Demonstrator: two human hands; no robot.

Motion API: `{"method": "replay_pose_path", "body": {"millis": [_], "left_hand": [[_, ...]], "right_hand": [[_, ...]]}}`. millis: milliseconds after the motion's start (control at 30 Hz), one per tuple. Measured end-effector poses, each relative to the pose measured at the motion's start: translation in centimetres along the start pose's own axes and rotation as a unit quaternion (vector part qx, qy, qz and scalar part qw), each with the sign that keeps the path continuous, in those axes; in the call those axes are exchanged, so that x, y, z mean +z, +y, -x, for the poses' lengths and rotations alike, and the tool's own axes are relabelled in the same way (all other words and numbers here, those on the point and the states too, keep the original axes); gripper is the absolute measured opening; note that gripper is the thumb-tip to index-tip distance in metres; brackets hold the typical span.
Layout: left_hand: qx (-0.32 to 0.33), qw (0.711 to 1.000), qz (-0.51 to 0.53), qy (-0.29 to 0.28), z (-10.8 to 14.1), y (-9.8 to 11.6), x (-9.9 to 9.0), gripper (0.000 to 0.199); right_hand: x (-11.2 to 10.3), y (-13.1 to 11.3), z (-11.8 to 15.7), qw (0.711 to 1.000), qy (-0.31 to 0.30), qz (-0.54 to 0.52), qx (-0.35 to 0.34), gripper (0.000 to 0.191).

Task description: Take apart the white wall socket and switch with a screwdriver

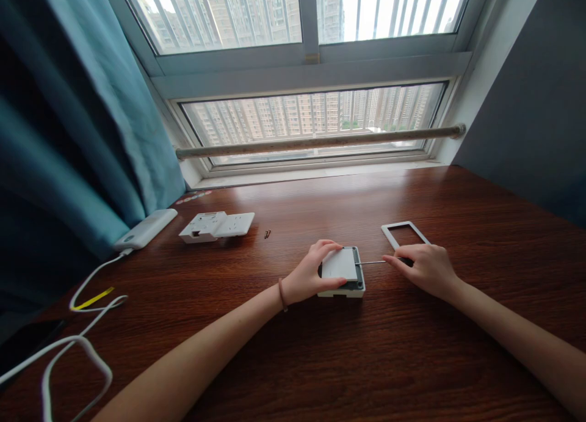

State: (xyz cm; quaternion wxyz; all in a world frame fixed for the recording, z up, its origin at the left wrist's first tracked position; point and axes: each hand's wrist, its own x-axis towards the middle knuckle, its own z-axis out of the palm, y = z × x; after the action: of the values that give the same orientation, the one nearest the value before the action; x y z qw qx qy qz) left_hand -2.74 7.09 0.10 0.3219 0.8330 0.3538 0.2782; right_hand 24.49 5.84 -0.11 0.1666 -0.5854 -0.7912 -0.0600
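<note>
A small, squarish white unit is seen on the dark reddish-brown wooden table, a little right of the middle, between the two hands. Its top is largely taken up by a plain, smooth white panel, by which a dark grey inner frame is left exposed along the right and near sides. The grey part is edged by a thin pale rim, and a white base is shown below, its near side broken by a dark notch. The unit is held flat by the left hand, with the thumb laid along the near side, the fingers over the far side and a brown band worn at the wrist. A thin metal screwdriver is gripped in the closed right hand; most of its dark handle is hidden by the fingers. Its tip is brought to the right edge of the panel, but whether it is lodged under that edge cannot be told. Just beyond the right hand, a hollow white frame is laid on the table. Farther left, two small screws are placed near a white socket unit, which is tilted open in two parts.
</note>
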Motion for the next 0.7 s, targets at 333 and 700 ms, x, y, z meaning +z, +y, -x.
{"method": "replay_pose_path", "body": {"millis": [333, 700], "left_hand": [[-0.025, 1.000, -0.012, -0.001, 0.0, 0.6, 0.3, 0.064], [-0.008, 0.999, 0.030, 0.037, 0.3, 0.3, 0.7, 0.062]], "right_hand": [[-0.7, -0.5, 0.4, 0.996, 0.057, 0.047, -0.046, 0.047], [0.1, -1.4, 0.3, 0.995, -0.077, -0.057, 0.013, 0.049]]}}
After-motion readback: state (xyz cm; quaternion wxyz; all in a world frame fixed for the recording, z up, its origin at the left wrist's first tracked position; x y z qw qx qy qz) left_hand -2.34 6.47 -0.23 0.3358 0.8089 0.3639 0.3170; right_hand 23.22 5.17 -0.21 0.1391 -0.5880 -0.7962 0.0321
